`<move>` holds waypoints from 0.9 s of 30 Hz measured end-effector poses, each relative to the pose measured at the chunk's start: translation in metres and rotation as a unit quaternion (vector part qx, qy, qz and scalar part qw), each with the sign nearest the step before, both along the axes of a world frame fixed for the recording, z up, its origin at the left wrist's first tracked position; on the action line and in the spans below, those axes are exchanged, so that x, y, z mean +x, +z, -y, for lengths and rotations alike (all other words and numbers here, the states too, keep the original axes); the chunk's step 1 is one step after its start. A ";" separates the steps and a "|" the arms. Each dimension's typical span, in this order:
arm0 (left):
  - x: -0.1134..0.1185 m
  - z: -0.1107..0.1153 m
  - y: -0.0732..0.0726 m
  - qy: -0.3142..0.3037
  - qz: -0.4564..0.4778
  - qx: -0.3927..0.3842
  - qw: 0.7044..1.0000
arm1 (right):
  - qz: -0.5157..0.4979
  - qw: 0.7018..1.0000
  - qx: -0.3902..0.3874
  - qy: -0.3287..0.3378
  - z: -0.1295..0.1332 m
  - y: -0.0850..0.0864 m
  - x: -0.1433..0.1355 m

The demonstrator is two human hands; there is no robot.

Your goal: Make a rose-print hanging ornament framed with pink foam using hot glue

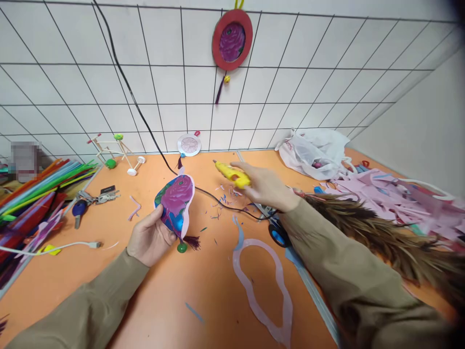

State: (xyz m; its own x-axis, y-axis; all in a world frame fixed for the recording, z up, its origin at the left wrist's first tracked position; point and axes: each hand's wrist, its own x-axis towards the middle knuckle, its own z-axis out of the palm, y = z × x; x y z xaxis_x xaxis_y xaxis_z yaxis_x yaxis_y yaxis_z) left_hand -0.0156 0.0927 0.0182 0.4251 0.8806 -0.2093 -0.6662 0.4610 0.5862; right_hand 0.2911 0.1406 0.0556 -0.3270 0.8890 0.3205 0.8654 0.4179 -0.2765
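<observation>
My left hand is closed on a gourd-shaped fabric ornament with a purple peony print, a pale pink edge, a green bead and a dark tassel at its lower end. In my right hand is a yellow glue gun, its nozzle pointing left, raised over the back of the table. A black cord runs across the table to below my right wrist. Under my right forearm lie scissors with blue-lined handles, partly hidden. A pale pink gourd-shaped cut-out frame rests in front.
Pipe cleaners, keys and a white cable lie at left. A stick model and a round white pendant stand at the back. A plastic bag, pink scraps and brown feathers fill the right.
</observation>
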 end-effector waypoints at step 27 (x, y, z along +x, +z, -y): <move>0.052 0.056 0.040 0.139 -0.190 0.118 0.965 | -0.561 0.772 -0.276 0.118 0.085 0.013 -0.085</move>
